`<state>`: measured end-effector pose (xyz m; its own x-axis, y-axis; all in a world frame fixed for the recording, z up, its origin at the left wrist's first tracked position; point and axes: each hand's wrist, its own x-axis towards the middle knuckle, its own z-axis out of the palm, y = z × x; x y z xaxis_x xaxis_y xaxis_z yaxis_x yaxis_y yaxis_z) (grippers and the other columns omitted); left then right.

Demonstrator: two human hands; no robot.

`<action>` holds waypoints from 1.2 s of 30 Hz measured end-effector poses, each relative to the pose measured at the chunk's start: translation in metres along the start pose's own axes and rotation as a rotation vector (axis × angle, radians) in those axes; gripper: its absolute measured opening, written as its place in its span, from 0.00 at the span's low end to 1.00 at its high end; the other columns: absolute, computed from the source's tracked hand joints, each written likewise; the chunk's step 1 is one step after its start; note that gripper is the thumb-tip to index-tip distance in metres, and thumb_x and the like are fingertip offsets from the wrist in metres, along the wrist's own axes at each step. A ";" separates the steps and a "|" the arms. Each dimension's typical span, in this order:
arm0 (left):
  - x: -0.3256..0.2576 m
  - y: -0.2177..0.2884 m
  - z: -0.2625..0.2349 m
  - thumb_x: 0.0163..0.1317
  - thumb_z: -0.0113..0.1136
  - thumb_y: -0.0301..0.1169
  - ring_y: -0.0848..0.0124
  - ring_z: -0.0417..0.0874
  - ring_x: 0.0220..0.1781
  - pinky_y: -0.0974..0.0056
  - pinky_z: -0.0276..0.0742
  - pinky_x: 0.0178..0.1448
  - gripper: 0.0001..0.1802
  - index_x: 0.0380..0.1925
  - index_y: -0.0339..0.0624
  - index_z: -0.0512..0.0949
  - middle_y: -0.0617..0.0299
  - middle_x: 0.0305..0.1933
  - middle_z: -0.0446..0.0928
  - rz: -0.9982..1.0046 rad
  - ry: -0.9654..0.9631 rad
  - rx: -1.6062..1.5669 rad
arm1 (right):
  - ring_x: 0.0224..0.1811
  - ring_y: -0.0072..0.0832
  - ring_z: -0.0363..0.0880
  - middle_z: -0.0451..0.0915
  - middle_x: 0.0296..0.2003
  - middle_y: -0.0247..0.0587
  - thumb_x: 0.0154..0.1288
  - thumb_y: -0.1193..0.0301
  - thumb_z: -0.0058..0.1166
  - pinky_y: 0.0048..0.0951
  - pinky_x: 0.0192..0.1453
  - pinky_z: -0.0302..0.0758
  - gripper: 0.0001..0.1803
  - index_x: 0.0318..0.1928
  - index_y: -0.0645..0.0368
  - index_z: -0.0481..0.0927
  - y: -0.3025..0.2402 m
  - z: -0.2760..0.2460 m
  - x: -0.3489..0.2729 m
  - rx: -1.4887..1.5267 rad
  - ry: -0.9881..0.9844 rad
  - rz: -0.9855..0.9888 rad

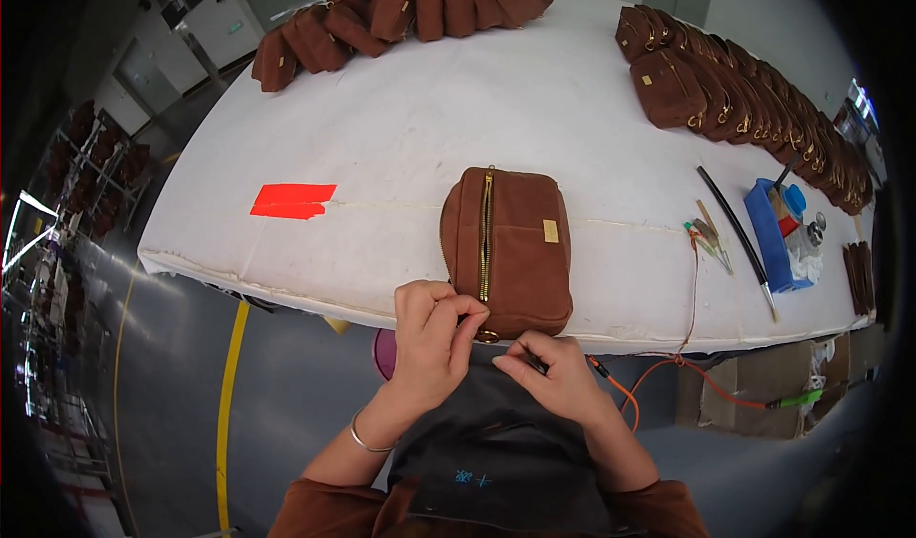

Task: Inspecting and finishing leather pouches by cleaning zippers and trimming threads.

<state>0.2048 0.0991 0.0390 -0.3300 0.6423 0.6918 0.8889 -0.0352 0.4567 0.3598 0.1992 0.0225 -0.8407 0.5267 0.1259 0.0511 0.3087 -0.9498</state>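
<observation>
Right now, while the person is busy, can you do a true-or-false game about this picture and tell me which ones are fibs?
1. The brown bag lies on the white table. True.
2. The zipper is silver. False: the zipper is gold-coloured.
3. The left hand has its fingertips at the bag's near end. True.
4. The blue tray is left of the bag. False: the blue tray is to the bag's right.
5. A red patch is on the table, left of the bag. True.
6. The bracelet is on the right wrist. False: the bracelet is on the left wrist.
</observation>
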 end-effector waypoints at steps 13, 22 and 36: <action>-0.022 -0.002 -0.014 0.58 0.62 0.21 0.60 0.69 0.46 0.62 0.67 0.50 0.07 0.36 0.38 0.75 0.55 0.42 0.68 -0.216 -0.082 -0.234 | 0.22 0.11 0.67 0.73 0.18 0.28 0.64 0.70 0.63 0.18 0.26 0.65 0.11 0.29 0.64 0.77 0.007 0.002 0.005 0.075 -0.005 0.030; -0.022 -0.001 -0.008 0.55 0.60 0.15 0.57 0.75 0.38 0.60 0.72 0.43 0.12 0.37 0.37 0.72 0.54 0.39 0.75 -0.035 -0.042 -0.213 | 0.21 0.12 0.70 0.74 0.17 0.29 0.66 0.69 0.61 0.17 0.26 0.66 0.12 0.29 0.63 0.76 0.009 0.002 0.007 0.092 -0.031 0.021; -0.022 -0.002 -0.012 0.73 0.50 0.29 0.84 0.68 0.29 0.77 0.67 0.34 0.05 0.39 0.39 0.68 0.67 0.35 0.72 -0.561 -0.089 -0.675 | 0.21 0.12 0.70 0.75 0.18 0.29 0.67 0.70 0.59 0.18 0.25 0.66 0.12 0.29 0.63 0.77 0.004 0.004 0.010 0.176 -0.058 0.116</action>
<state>0.2060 0.0760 0.0295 -0.6103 0.7572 0.2329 0.2166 -0.1233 0.9684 0.3496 0.2028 0.0192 -0.8643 0.5030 0.0007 0.0588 0.1024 -0.9930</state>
